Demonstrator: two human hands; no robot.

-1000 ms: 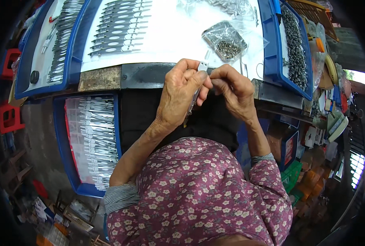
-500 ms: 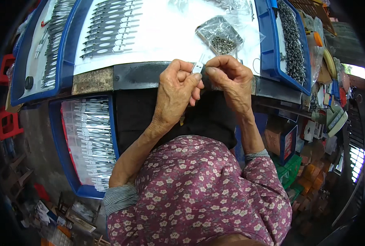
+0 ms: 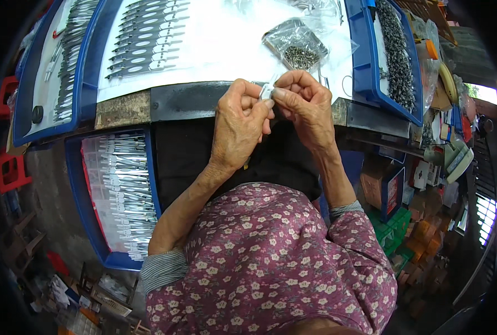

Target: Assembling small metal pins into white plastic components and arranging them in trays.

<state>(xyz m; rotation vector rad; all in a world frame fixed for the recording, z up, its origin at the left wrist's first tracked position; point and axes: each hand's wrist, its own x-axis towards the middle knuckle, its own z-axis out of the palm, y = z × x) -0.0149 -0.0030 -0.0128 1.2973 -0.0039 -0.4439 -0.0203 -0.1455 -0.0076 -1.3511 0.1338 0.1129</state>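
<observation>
Between thumb and fingers, my left hand (image 3: 238, 123) pinches a small whitish metal piece with holes (image 3: 267, 91) just over the table's front edge. My right hand (image 3: 306, 106) has its thumb and forefinger pressed together against that piece's right side; anything tiny between those fingertips is hidden. Beyond the hands lies an open clear plastic bag of small brass-coloured parts (image 3: 301, 57). A row of flat dark metal strips with oval openings and pale ends (image 3: 142, 51) is laid out on the white table covering at the left.
Blue trays flank the work surface: one with metal strips (image 3: 85, 84) at left, one with small dark parts (image 3: 374, 72) at right. Below the table edge, a blue bin (image 3: 111, 259) holds many finished-looking strips. A red stool (image 3: 11, 170) stands far left; green crates (image 3: 392, 231) sit lower right.
My right hand has moved left and up, closing its fingertips onto the metal piece. My left hand keeps its pinch almost in place.
</observation>
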